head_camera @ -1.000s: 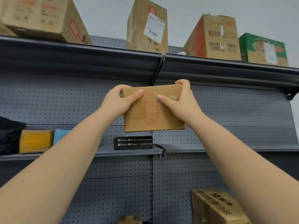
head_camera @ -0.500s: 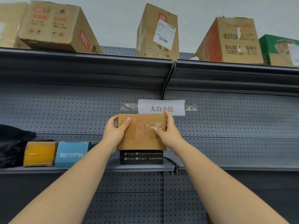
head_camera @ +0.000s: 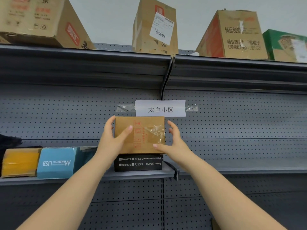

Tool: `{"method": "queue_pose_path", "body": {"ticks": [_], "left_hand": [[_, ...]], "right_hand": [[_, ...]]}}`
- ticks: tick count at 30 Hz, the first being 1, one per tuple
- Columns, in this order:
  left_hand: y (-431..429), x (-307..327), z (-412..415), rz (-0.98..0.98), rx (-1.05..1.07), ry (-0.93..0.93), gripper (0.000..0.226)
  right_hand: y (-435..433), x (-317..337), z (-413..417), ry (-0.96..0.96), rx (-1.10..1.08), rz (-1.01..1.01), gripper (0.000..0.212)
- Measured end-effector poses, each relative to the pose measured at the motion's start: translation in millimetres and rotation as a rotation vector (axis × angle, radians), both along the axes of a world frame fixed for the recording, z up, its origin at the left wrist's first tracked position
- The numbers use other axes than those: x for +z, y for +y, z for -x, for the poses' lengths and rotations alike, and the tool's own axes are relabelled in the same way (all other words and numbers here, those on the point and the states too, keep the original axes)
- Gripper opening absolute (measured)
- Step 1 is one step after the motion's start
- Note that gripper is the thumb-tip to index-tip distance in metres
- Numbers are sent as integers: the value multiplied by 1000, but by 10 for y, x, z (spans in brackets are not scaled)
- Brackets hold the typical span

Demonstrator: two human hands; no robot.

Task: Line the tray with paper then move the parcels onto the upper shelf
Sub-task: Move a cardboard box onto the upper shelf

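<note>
Parcel: a small brown cardboard parcel [head_camera: 139, 134] with red stamps and crinkled clear tape stands on a black printed box [head_camera: 138, 163], right under the white paper sign [head_camera: 160, 108].
Middle shelf: the grey metal shelf [head_camera: 132, 175] carries the black box, a blue USB box [head_camera: 56, 163] and a yellow box [head_camera: 19, 162] side by side on the left.
Top shelf: the upper grey shelf [head_camera: 83, 54] holds four big cartons; the middle one [head_camera: 155, 27] wears a shipping label.
Left hand: left hand [head_camera: 111, 142] clasps the parcel's left edge, thumb across the front.
Right hand: right hand [head_camera: 174, 143] has its grip spread, fingers just beside the right edge, thumb tip at the lower corner.
</note>
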State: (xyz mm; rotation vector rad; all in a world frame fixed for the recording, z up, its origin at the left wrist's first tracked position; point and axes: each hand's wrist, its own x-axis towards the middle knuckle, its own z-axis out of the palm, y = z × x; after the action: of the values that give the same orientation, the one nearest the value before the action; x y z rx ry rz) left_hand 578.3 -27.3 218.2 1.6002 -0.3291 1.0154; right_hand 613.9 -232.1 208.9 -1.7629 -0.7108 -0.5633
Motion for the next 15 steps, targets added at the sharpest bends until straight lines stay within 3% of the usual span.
{"method": "queue_pose_path", "body": {"ticks": [6,15], "left_hand": [[-271,-277,329,-113,37,-59,68],[-935,-984,470,-146,-378,105,55]], "right_hand": [[-250,-313,336,-85,-22,61,86],[-972,-1021,725,-177,-268,-56,58]]}}
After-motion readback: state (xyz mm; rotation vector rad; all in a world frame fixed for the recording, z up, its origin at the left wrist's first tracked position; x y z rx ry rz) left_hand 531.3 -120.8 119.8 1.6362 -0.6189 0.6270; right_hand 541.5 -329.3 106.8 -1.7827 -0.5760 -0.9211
